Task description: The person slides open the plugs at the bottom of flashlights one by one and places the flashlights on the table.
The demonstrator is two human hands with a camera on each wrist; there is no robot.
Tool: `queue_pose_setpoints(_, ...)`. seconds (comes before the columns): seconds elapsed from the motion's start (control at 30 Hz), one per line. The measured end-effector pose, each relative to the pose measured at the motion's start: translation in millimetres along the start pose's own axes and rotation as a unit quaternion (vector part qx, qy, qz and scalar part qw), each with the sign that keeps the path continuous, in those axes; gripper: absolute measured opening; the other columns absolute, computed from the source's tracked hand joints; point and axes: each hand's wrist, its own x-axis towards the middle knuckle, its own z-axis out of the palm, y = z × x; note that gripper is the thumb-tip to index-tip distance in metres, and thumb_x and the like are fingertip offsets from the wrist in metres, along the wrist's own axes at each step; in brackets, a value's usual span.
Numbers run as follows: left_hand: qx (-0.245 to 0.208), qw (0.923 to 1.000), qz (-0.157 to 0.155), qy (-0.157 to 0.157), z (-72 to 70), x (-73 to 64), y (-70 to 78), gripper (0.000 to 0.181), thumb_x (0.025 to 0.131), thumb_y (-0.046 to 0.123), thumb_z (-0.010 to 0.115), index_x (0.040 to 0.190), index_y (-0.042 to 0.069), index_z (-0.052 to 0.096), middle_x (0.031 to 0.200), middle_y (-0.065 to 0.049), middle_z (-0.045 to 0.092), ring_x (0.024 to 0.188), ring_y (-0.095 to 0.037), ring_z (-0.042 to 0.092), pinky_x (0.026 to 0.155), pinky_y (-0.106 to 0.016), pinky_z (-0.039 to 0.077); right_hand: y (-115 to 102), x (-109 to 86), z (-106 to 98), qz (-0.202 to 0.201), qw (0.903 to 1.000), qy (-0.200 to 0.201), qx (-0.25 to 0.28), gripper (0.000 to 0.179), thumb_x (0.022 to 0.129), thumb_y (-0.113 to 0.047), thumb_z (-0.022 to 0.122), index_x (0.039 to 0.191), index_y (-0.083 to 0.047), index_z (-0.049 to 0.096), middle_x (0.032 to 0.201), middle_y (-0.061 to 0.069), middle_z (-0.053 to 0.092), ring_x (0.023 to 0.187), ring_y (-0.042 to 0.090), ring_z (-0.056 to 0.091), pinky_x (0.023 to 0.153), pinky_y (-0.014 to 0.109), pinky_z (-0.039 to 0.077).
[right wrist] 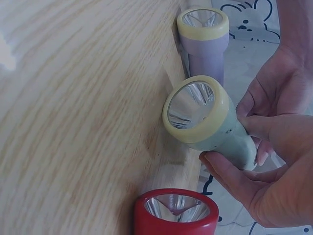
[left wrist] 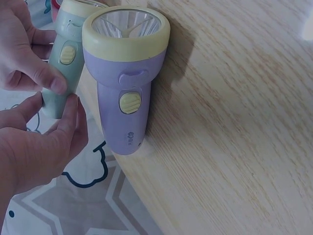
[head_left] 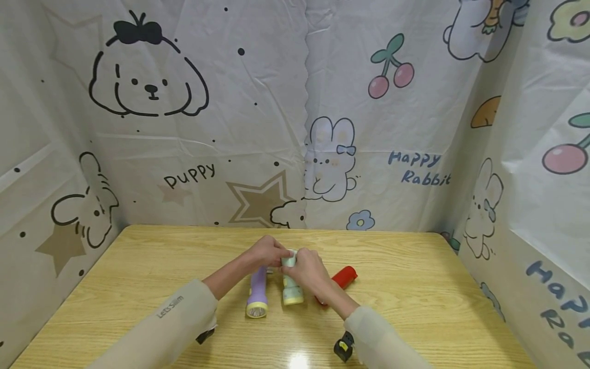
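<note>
A mint-green flashlight (head_left: pixel 292 294) with a cream rim lies between both hands, its lens end toward the near side of the table. My right hand (head_left: pixel 308 269) grips its body; in the right wrist view the thumb and fingers lie on either side of the green barrel (right wrist: pixel 237 147). My left hand (head_left: pixel 267 252) pinches the tail end, seen best in the left wrist view, where thumb and fingertips (left wrist: pixel 71 105) close on it. A purple flashlight (head_left: pixel 258 292) lies just left of the green one. Right of it, partly behind the right forearm, is a red flashlight (head_left: pixel 344 277).
The flashlights lie on a wood-grain table (head_left: pixel 161 266). A printed cloth (head_left: pixel 258 128) with cartoon puppies and rabbits stands behind the table and along its sides. A black wrist device (head_left: pixel 343 346) hangs by the right sleeve.
</note>
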Motion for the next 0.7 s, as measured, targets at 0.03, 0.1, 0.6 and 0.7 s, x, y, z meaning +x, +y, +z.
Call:
queue_pose_setpoints(0.03, 0.005, 1.0, 0.003, 0.0, 0.0, 0.0, 0.1, 0.021, 0.095, 0.012, 0.069, 0.102, -0.007, 0.075, 0.109, -0.013, 0.07, 0.094, -0.022, 0.069, 0.079, -0.03, 0.057, 0.0, 0.3, -0.1, 0.0, 1.0, 0.0, 0.001, 0.03, 0.083, -0.019, 0.081, 0.068, -0.007, 0.059, 0.055, -0.004, 0.048, 0.047, 0.007, 0.045, 0.041, 0.021, 0.037)
queue_pose_setpoints(0.1, 0.005, 1.0, 0.006, 0.002, 0.1, 0.2, 0.3, 0.02, 0.095, 0.011, 0.069, 0.102, -0.007, 0.075, 0.109, -0.013, 0.07, 0.095, -0.023, 0.069, 0.078, -0.031, 0.057, 0.0, 1.0, -0.1, 0.001, 1.0, 0.0, 0.001, 0.03, 0.083, -0.019, 0.081, 0.067, -0.007, 0.058, 0.055, -0.004, 0.048, 0.047, 0.007, 0.045, 0.04, 0.021, 0.036)
queue_pose_setpoints(0.6, 0.019, 0.9998, 0.007, 0.009, 2.7, 2.7, 0.6, 0.019, 0.094, 0.011, 0.069, 0.099, -0.007, 0.076, 0.106, -0.013, 0.07, 0.096, -0.027, 0.068, 0.074, -0.028, 0.056, 2.5, 4.7, 1.3, 0.012, 0.9999, -0.004, -0.009, 0.035, 0.082, -0.02, 0.082, 0.064, -0.01, 0.053, 0.053, -0.004, 0.045, 0.046, 0.007, 0.042, 0.04, 0.02, 0.033)
queue_pose_setpoints(0.7, 0.028, 0.9995, 0.006, 0.009, 2.8, 4.0, 1.0, 0.019, 0.094, 0.011, 0.069, 0.098, -0.006, 0.076, 0.103, -0.013, 0.071, 0.09, -0.023, 0.068, 0.072, -0.027, 0.055, 1.3, 5.2, 0.2, 0.022, 0.9996, -0.009, -0.013, 0.035, 0.083, -0.019, 0.081, 0.064, -0.01, 0.053, 0.053, -0.003, 0.044, 0.045, 0.007, 0.042, 0.04, 0.02, 0.033)
